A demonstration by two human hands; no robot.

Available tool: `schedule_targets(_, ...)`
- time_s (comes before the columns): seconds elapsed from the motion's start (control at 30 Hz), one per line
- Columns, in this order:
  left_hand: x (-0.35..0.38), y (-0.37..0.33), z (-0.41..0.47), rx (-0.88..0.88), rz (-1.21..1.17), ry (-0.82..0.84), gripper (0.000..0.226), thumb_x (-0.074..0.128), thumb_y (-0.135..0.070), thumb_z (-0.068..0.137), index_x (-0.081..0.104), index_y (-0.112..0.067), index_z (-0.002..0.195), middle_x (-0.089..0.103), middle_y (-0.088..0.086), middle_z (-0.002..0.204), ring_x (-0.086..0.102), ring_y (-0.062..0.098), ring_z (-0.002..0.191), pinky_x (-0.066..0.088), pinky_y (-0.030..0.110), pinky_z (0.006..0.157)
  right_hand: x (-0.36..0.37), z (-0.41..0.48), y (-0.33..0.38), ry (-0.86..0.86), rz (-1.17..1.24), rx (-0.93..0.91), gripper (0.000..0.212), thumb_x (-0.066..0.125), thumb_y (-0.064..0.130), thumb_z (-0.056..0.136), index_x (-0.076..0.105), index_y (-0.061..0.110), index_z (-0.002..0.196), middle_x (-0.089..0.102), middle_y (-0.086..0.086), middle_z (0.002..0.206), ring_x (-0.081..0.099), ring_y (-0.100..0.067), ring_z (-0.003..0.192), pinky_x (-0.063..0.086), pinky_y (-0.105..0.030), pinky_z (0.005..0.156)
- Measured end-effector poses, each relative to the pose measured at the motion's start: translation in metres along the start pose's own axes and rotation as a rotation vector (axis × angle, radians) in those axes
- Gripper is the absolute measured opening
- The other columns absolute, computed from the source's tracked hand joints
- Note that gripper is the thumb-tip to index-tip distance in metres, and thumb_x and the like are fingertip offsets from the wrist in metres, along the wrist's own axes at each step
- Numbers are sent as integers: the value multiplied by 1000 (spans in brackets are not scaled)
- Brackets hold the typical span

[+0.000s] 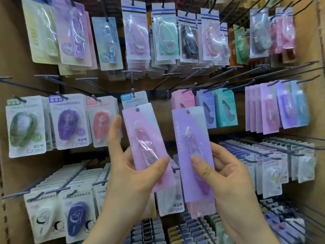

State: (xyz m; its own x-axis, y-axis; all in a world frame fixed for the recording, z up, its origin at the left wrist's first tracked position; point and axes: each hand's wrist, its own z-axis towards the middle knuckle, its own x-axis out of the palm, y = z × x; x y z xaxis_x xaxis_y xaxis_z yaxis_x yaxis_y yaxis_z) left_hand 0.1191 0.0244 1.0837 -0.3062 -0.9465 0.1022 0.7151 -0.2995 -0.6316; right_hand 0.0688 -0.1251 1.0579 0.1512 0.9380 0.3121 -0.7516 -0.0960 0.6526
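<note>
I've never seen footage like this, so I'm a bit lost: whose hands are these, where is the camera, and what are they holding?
There is no machine here. A person wears one camera on the head, looking forward and down, so you see their own two hands. The left hand pinches a pink correction-tape pack between thumb and fingers. The right hand holds a purple pack the same way. Behind them is a shop display wall where more packs hang on metal hooks, such as a green Campus pack.
</note>
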Motion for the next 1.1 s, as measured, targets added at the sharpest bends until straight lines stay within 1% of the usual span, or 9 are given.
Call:
schedule_targets(0.07,-4,1,0,58,136,51,100,76,9,75,35,-63,131,67,-24,116,66,7,109,57,30,85,-3,1,0,-39,11,-4,40,70,14,69,67,14,110,77,-7,97,74,-21,88,58,-24,68)
schedule_targets(0.17,-5,8,-3,59,301,142,58,77,-18,73,62,-53,116,63,-22,124,60,9,116,48,50,102,-6,0,-1,-45,54,12,41,71,18,70,66,11,110,76,-11,98,74,-23,88,59,-25,69)
schedule_targets(0.37,9,11,-17,34,353,167,26,81,-31,76,72,-49,91,71,-26,93,65,-7,90,42,4,75,-8,-3,-9,-4,113,0,60,88,49,57,70,31,112,73,-10,114,70,-24,104,58,-32,82)
schedule_targets(0.47,14,16,-21,49,431,210,39,85,-26,72,66,-52,94,66,-32,86,58,-12,63,41,3,61,-8,-6,-8,-106,47,0,52,73,38,75,60,38,125,74,2,106,71,-17,100,59,-30,77)
schedule_targets(0.63,33,25,-24,23,379,219,44,80,-13,69,61,-44,95,65,-21,76,49,4,48,42,14,49,-20,-12,-9,-141,-89,-27,73,75,28,65,47,48,130,70,5,115,70,-8,100,57,-21,74)
schedule_targets(0.73,53,33,-28,-21,273,207,54,79,-20,64,55,-46,105,71,-10,84,61,18,59,54,32,63,-39,-12,-11,-154,-330,-109,61,85,40,71,57,55,123,66,10,120,65,-9,111,55,-34,91)
schedule_targets(0.83,76,34,-27,-10,230,190,71,76,-15,63,48,-53,116,74,0,92,71,28,74,59,52,71,-66,-8,-9,-178,-511,-194,53,72,47,67,57,61,116,64,21,115,62,-2,111,52,-36,97)
schedule_targets(1.0,117,38,-15,3,182,206,85,80,-23,69,35,-69,124,62,-12,129,65,14,111,54,47,91,-115,9,2,-170,-578,-226,52,83,41,63,57,54,106,65,21,105,69,-8,90,58,-37,78)
schedule_targets(1.1,145,46,-6,9,145,146,75,72,-36,73,31,-75,122,63,-3,129,64,19,112,51,37,87,-147,27,10,-80,-564,-206,55,81,35,64,53,52,109,66,21,107,69,-6,91,57,-28,76)
